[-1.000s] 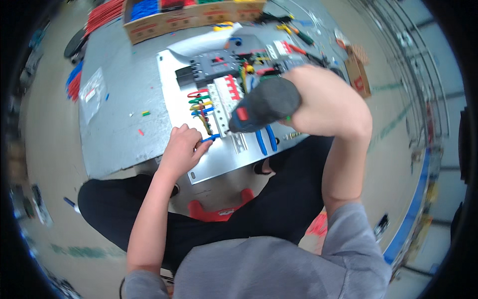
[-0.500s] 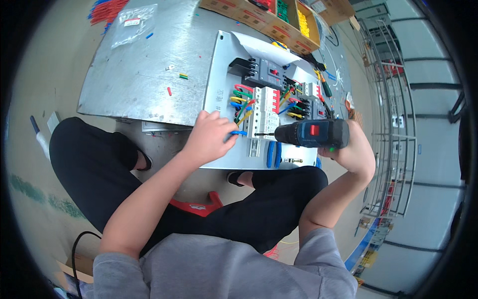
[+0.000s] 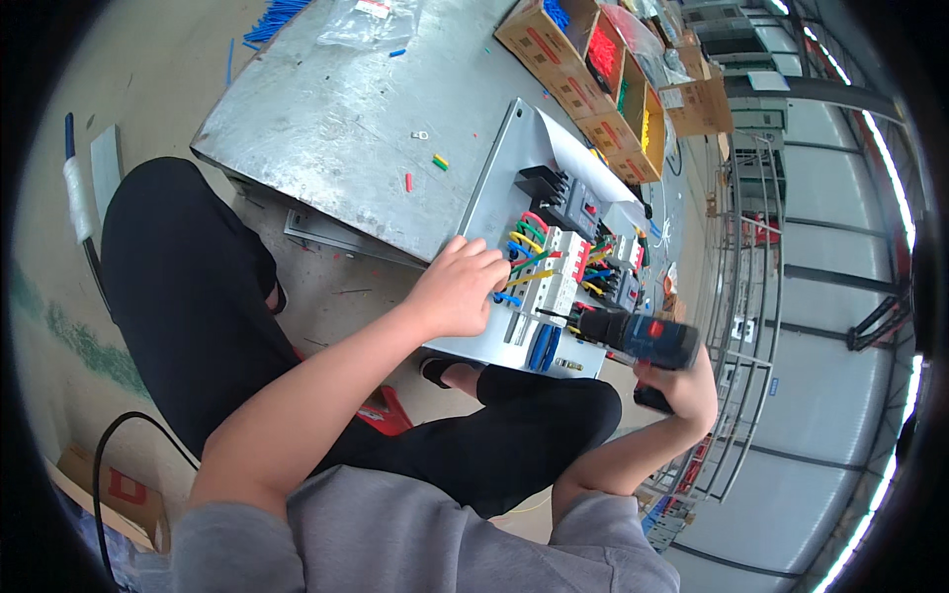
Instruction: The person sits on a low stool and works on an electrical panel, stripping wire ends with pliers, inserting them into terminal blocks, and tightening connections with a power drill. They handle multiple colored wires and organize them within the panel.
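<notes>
A grey metal mounting plate (image 3: 474, 346) carries a white circuit breaker (image 3: 556, 259) with red levers and a black moulded-case breaker (image 3: 576, 210). Green, yellow, red and blue wires run into the white breaker's left side. My left hand (image 3: 463, 287) is closed at these wires, its fingertips at the ends of a green wire (image 3: 531, 261) and a yellow wire (image 3: 534, 279); which one it pinches is partly hidden. In my right hand (image 3: 684, 387) is a cordless drill driver (image 3: 643, 336), dark blue and black. Its thin bit points left, with the tip at the breaker's near end.
The plate lies on a metal worktable (image 3: 336, 109), overhanging its near edge. Cardboard bins (image 3: 554, 74) of coloured sleeves stand at the back. A ring terminal (image 3: 420, 135), sleeve bits and a plastic bag (image 3: 361, 25) lie on the table. Below is a red stool (image 3: 388, 413); a metal rack (image 3: 746, 346) stands right.
My view has turned, shifting the scene. My left fingers have left the blue wire and moved up to the green and yellow ones. The drill driver is tilted more, its bit still near the breaker.
</notes>
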A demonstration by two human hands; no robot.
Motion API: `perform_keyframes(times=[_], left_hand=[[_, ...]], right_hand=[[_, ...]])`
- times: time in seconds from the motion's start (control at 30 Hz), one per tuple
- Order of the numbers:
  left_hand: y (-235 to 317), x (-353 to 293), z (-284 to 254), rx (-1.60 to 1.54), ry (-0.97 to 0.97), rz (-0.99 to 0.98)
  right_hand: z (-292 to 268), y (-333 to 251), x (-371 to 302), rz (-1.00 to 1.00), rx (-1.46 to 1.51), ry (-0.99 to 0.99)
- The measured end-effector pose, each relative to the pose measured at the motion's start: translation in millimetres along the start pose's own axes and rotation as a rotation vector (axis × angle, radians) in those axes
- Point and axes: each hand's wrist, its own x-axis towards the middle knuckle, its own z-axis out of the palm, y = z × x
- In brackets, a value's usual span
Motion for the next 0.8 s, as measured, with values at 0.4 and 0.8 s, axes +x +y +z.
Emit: perform_keyframes(times=[0.4, 0.8], left_hand=[[-5, -3, 9, 0.106, 0.043, 0.088], [4, 1, 7, 0.201, 0.029, 0.025]], right_hand=[[-24, 1, -29, 0.01, -0.044, 0.047], [10, 18, 21, -0.626, 1.087, 0.319]])
